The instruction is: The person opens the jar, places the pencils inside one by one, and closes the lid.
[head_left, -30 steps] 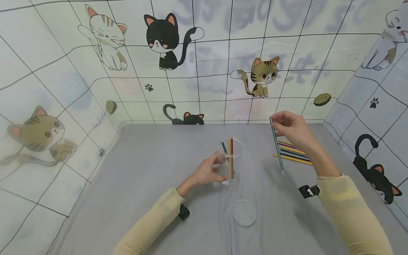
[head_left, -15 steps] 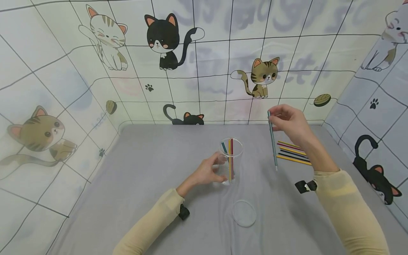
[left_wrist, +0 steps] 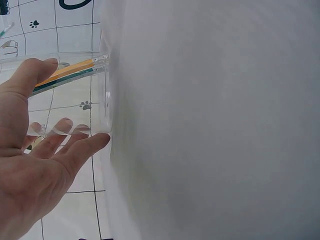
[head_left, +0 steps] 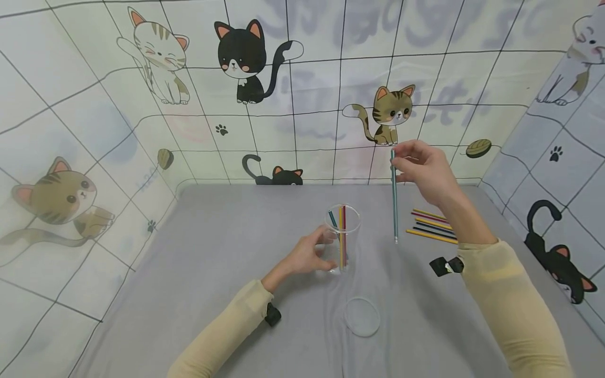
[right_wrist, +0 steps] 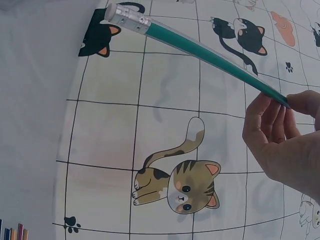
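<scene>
My left hand [head_left: 309, 252] holds a clear cup [head_left: 352, 247] upright on the grey cloth, thumb on one side and fingers on the other. Inside the cup lean a yellow pencil [head_left: 341, 244], a red pencil [head_left: 344, 231] and a green pencil [head_left: 333, 219]. Above the table, to the cup's right, my right hand [head_left: 425, 170] pinches another green pencil [head_left: 394, 205] near its upper end. That pencil hangs almost straight down, its eraser end [right_wrist: 130, 19] lowest and apart from the cup.
Several pencils [head_left: 432, 236], yellow, red and dark, lie side by side on the cloth under my right forearm. A clear round lid [head_left: 362, 317] lies in front of the cup. Cat-printed curtains [head_left: 312, 136] stand behind the table and along both sides.
My right hand has moved left and up with the green pencil, away from the loose pencils. The pencil has swung from slanted to nearly vertical. My left hand and the cup have stayed put.
</scene>
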`<state>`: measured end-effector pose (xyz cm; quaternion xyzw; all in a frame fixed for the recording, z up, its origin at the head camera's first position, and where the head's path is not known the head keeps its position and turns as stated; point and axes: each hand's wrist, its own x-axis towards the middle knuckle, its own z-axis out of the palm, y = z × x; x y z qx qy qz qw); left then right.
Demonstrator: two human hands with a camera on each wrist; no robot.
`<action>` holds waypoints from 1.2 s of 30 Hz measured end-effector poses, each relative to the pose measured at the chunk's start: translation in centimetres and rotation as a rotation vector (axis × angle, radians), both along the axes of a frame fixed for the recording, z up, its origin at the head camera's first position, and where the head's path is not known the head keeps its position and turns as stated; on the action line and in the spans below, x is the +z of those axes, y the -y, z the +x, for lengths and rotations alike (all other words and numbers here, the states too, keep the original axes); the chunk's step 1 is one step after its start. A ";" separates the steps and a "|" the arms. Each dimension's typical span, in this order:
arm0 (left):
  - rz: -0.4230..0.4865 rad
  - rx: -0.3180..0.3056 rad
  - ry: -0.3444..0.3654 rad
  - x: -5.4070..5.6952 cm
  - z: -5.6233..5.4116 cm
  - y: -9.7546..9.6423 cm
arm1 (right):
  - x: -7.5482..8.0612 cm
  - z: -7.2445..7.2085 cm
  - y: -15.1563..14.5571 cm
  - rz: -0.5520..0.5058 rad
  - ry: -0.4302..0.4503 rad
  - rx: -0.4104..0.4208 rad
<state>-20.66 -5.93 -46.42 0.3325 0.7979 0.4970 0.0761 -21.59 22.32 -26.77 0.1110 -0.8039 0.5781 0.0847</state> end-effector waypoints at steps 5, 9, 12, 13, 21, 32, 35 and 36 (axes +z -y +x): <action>0.012 -0.006 0.002 0.0 0.0 0.0 | 0.8 -0.1 0.7 -0.097 -0.002 0.018; 0.035 -0.019 0.008 0.5 0.3 0.0 | 1.3 -0.2 1.4 -0.194 -0.008 0.040; 0.030 -0.018 0.013 1.1 0.7 0.1 | 1.7 -0.4 1.8 -0.249 -0.014 0.050; 0.027 -0.014 0.015 1.1 0.8 0.1 | 1.8 -0.4 2.0 -0.268 -0.017 0.054; 0.011 0.009 0.004 0.2 0.3 0.1 | 2.6 -0.3 3.2 -0.442 -0.044 0.133; -0.004 -0.007 -0.004 0.3 0.1 0.2 | 3.0 -1.0 4.5 -0.537 -0.085 0.154; 0.000 -0.014 0.002 0.3 0.1 0.1 | 3.2 -1.1 4.8 -0.551 -0.094 0.156; 0.001 -0.014 0.005 0.3 0.0 0.2 | 3.2 -1.1 4.9 -0.553 -0.098 0.154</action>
